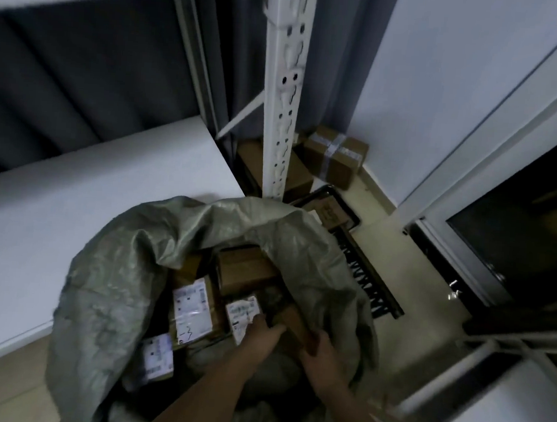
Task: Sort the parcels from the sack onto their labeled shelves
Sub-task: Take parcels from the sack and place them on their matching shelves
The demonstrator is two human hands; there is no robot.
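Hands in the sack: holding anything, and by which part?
Both hands, left and right, grip a brown parcel inside the sack, at its near end; blur hides the exact finger placement.

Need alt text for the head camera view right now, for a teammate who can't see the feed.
Both hands, left hand and right hand, reach into an open grey sack of labeled parcels and grip a brown box. A bare white shelf stands beside the sack.
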